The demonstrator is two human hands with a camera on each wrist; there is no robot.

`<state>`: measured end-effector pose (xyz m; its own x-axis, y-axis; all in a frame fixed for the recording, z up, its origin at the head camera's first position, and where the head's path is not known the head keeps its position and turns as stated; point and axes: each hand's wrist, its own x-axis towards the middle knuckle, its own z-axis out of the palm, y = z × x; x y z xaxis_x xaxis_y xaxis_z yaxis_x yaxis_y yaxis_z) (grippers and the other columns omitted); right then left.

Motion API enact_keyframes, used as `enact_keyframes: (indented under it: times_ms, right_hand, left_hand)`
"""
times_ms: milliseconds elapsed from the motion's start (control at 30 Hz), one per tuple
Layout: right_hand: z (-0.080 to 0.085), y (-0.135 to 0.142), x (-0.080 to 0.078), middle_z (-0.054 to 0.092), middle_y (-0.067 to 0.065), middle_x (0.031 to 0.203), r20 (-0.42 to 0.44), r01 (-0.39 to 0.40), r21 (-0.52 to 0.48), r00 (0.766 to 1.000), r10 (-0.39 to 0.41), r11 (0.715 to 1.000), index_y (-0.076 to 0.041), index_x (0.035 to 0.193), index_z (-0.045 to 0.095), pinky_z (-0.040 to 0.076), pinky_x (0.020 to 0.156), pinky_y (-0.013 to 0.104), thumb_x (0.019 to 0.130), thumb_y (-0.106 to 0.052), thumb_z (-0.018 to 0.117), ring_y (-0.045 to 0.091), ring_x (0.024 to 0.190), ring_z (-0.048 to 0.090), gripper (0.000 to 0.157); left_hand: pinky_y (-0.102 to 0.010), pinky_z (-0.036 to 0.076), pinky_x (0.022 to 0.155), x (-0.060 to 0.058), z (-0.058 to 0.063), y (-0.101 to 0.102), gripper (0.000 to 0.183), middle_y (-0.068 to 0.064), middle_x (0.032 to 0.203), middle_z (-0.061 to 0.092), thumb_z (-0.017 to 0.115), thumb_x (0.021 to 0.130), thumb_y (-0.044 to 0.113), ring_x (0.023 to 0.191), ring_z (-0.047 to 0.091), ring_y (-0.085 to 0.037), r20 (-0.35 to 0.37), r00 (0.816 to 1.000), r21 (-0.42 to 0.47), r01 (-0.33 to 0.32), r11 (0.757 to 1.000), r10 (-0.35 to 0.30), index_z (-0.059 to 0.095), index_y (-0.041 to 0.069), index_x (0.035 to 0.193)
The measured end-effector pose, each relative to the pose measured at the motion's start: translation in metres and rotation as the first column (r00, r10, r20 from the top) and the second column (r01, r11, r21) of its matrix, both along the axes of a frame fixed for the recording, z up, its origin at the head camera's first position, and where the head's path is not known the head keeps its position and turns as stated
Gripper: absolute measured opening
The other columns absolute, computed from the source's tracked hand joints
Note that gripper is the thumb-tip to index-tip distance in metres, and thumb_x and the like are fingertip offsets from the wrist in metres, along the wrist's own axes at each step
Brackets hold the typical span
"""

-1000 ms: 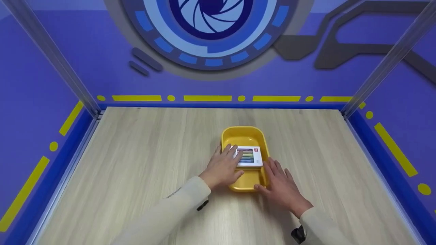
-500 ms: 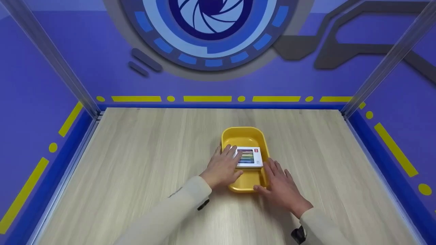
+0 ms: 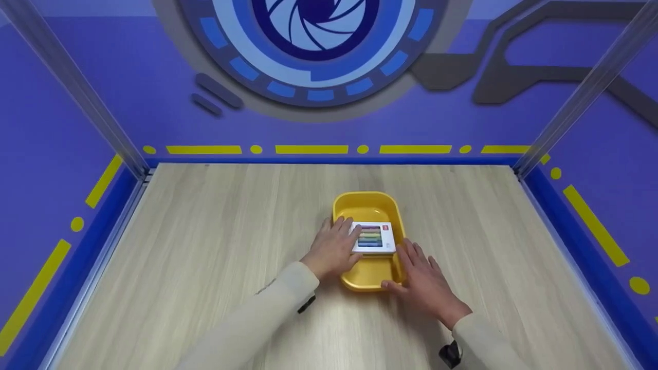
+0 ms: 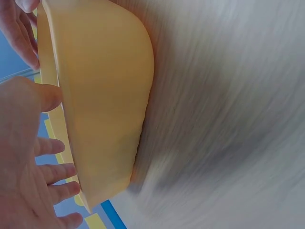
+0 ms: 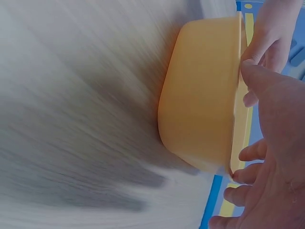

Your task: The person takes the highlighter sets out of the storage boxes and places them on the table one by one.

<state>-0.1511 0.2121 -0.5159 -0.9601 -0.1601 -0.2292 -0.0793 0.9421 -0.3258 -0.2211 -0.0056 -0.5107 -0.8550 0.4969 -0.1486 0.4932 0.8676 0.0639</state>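
Note:
A yellow plastic tub (image 3: 367,277) with rounded corners stands on the table, its long side running away from me. A flat white box (image 3: 389,244) with a window showing several coloured sticks lies across the middle of it. My left hand (image 3: 331,249) spreads over the left rim, its fingertips by the box's left end; whether they touch the box I cannot tell. At the right rim, my right hand (image 3: 424,282) lies with extended fingers beside the tub and its thumb near the front corner. Both wrist views show the tub's outer wall (image 4: 105,95), with neither hand curled around it.
The pale wood table (image 3: 231,216) is bounded by blue-purple panels (image 3: 128,87) with yellow markings at the back and sides. Metal posts (image 3: 97,97) rise at the back corners.
My left hand has drawn slightly left, uncovering more of the white box. The right hand stays at the right rim, and the tub barely shifts in view.

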Motion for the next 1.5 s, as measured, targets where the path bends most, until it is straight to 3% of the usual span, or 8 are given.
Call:
enact_keyframes:
  times_ms: [200,400,600,1500]
  right_hand:
    - [-0.001,0.0,-0.001,0.005,0.013,0.164,0.018,0.01,-0.005,1.0,-0.01,1.0,-0.012,0.156,0.015,0.01,0.119,0.062,0.078,-0.077,0.052,0.036,0.15,0.008,0.109]
    - [-0.002,0.0,-0.003,0.003,0.014,0.164,0.018,0.027,-0.031,0.999,-0.027,0.999,-0.012,0.156,0.013,0.01,0.119,0.062,0.081,-0.067,0.061,0.035,0.151,0.008,0.104]
    - [-0.002,0.003,-0.005,0.002,0.017,0.163,0.024,0.053,-0.044,0.998,-0.052,0.998,-0.009,0.156,0.007,0.009,0.118,0.064,0.078,-0.065,0.066,0.036,0.15,0.008,0.112]
    - [-0.004,0.01,-0.011,0.008,0.022,0.161,0.019,0.029,-0.041,0.999,-0.028,0.999,-0.008,0.156,0.008,0.014,0.114,0.069,0.077,-0.067,0.065,0.043,0.148,0.011,0.114]
  left_hand:
    - [-0.052,0.013,0.123,-0.002,0.0,0.001,0.068,-0.007,0.161,0.023,0.045,0.096,0.055,0.15,0.02,-0.025,0.01,1.0,-0.007,-0.004,1.0,0.004,0.028,0.021,0.153]
    - [-0.053,0.016,0.122,-0.004,-0.002,0.003,0.068,-0.007,0.16,0.027,0.044,0.096,0.054,0.149,0.023,-0.026,-0.019,1.0,-0.032,0.009,0.999,-0.009,0.029,0.02,0.153]
    - [-0.053,0.012,0.123,-0.005,-0.003,0.005,0.069,-0.006,0.161,0.024,0.046,0.096,0.055,0.15,0.02,-0.025,0.018,1.0,-0.028,-0.007,1.0,0.007,0.027,0.021,0.154]
    - [-0.053,0.011,0.122,-0.012,-0.004,0.01,0.07,-0.006,0.159,0.028,0.049,0.094,0.055,0.149,0.023,-0.024,0.02,1.0,-0.013,0.006,1.0,-0.005,0.03,0.021,0.152]
